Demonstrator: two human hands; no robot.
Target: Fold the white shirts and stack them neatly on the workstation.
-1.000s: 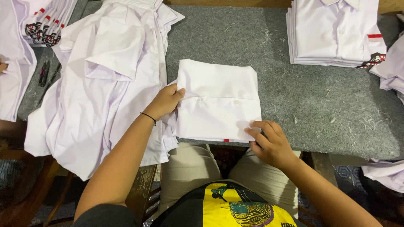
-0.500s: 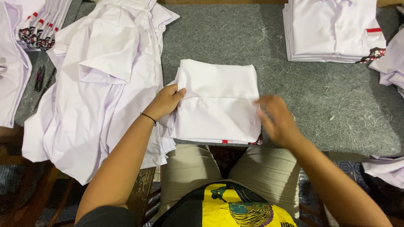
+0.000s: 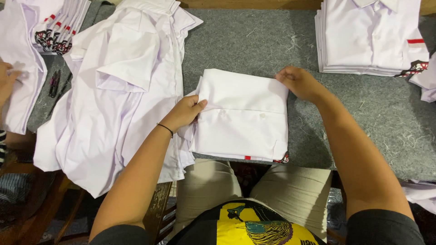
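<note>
While both hands grip it, folded shirt (image 3: 243, 120) lies square; hem faces wearer.

A folded white shirt (image 3: 243, 119) is gripped at its left edge by the left hand (image 3: 185, 111) and at its far right corner by the right hand (image 3: 300, 83). It is laid on grey felt (image 3: 254, 43), beside unfolded shirts (image 3: 118, 90).

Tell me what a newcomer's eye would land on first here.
First, the folded white shirt at the middle of the grey felt table, with the left hand gripping its left edge and the right hand on its far right corner. Next, the heap of unfolded white shirts spread to the left, and the neat stack of folded shirts at the far right.
</note>
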